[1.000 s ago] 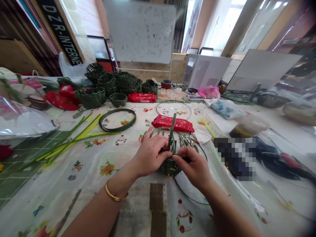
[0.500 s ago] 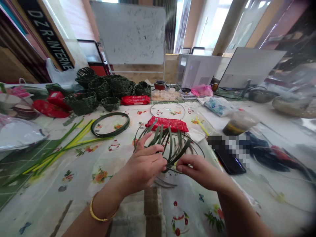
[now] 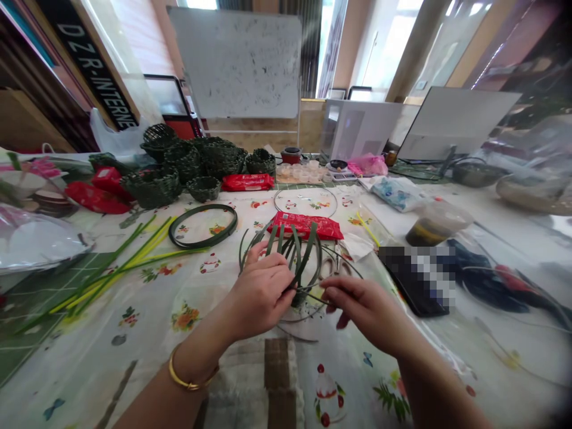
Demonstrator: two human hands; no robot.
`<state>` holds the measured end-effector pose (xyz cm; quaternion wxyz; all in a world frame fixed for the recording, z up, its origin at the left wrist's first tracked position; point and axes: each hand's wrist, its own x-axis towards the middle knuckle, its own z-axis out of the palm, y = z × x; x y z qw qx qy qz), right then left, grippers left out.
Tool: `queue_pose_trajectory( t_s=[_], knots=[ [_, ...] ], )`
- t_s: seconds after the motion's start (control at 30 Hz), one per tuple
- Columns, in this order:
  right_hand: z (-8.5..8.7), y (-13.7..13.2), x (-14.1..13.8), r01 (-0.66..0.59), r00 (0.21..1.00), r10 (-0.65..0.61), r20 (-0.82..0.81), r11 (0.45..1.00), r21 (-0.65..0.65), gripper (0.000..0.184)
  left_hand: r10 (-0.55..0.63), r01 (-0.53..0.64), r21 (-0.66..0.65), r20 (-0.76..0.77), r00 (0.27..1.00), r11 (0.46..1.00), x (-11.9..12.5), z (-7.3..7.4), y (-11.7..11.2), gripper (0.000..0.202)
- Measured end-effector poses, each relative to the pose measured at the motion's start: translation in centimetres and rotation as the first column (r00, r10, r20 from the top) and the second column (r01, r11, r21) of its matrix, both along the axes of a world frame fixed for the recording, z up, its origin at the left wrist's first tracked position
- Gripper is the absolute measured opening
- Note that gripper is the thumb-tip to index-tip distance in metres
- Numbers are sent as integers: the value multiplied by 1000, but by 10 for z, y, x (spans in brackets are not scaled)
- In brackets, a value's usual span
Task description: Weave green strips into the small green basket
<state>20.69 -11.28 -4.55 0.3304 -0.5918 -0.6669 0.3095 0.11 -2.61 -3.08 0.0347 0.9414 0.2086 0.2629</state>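
Note:
My left hand (image 3: 266, 291) is closed on the left side of a partly woven basket (image 3: 300, 298), whose dark green strips (image 3: 308, 256) stick up and curve outward. Its fingers hide part of the small base. On the right, my right hand (image 3: 357, 301) pinches a thin dark green strand that runs from the basket. Behind the right fingertips, a pair of scissors (image 3: 331, 268) lies partly covered by strips. Just beyond the basket rests a red packet (image 3: 308, 226).
A coil of green strip (image 3: 171, 231) and loose green and yellow strips (image 3: 120, 271) lie to the left. Finished woven baskets (image 3: 203, 158) are piled at the back left. A phone (image 3: 417, 292) and a plastic cup of dark liquid (image 3: 431, 229) stand on the right.
My right hand has drawn slightly right, with its lower fingers more spread. My left hand has curled tighter and the upright strips have turned, showing the scissors behind.

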Motion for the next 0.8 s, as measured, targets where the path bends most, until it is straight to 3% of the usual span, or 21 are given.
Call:
queue_pose_trajectory(
  t_s=[0.07, 0.1, 0.17, 0.23, 0.27, 0.4, 0.5, 0.63, 0.7, 0.8],
  knots=[
    [-4, 4, 5, 100, 981, -121, 149, 985, 142, 21, -41, 41, -10, -28, 999, 999, 1, -1, -2, 16],
    [-4, 6, 7, 87, 957, -141, 252, 973, 215, 24, -62, 61, -14, -41, 997, 998, 2, -1, -3, 16],
    [-2, 9, 13, -35, 903, -90, 419, 959, 281, 19, -92, 92, -16, -54, 994, 996, 3, -2, -5, 16],
    [2, 9, 19, -107, 880, -59, 472, 942, 317, 10, -109, 108, -12, -67, 992, 994, 3, -1, -7, 16],
    [4, 9, 22, -110, 885, -57, 462, 938, 327, 14, -112, 112, -6, -74, 991, 994, 3, -1, -7, 16],
    [3, 9, 24, -74, 933, -25, 360, 963, 261, 7, -95, 96, 11, -67, 993, 995, 1, 0, -6, 17],
    [-5, 12, 19, -82, 935, 16, 355, 982, 171, 17, -81, 81, -1, -45, 996, 997, 0, -2, -3, 15],
    [-6, 18, 16, -190, 915, 142, 377, 977, 94, 4, -80, 80, 3, -39, 996, 997, -1, -4, 2, 13],
    [-1, 17, 17, -235, 884, 135, 447, 956, 177, 13, -73, 74, 17, -50, 996, 997, -1, -5, 3, 14],
    [5, 14, 15, -216, 827, -79, 557, 870, 444, 15, -87, 91, 40, -90, 992, 995, 1, -5, -2, 18]
  ],
)
